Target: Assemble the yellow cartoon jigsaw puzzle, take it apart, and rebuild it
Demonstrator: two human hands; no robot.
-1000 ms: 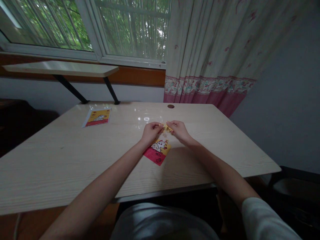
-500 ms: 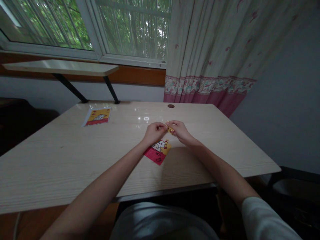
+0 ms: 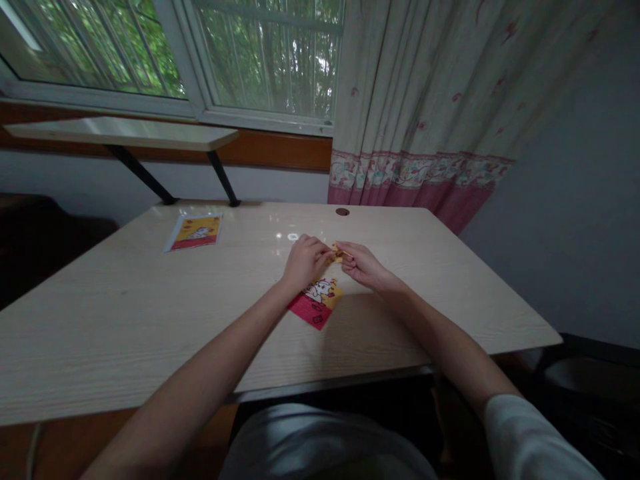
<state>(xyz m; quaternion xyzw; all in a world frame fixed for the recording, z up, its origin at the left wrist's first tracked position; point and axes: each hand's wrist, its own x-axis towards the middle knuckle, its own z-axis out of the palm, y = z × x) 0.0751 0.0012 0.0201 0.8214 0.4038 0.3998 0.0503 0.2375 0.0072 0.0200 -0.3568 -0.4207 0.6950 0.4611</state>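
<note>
My left hand (image 3: 307, 261) and my right hand (image 3: 363, 263) meet over the middle of the desk, fingertips pinched together. Between them is a small yellow piece with darker markings (image 3: 337, 253), its shape mostly covered by fingers. I cannot make out what kind of thing it is. Just below the hands, a red and yellow picture sheet (image 3: 316, 310) with a white cartoon animal lies on the desk, one corner turned toward me. My left hand and wrist cover its upper left part.
A similar red and yellow picture in a pale or clear sleeve (image 3: 196, 232) lies at the desk's back left. Above it, a raised shelf (image 3: 125, 133) stands on black legs (image 3: 223, 179). The desk (image 3: 165, 333) has a round brown cable hole (image 3: 343, 212) near its back edge.
My left hand has rolled over, its back now more upward, and my right fingers have curled closer around the yellow piece. The sheet below has stayed in place.
</note>
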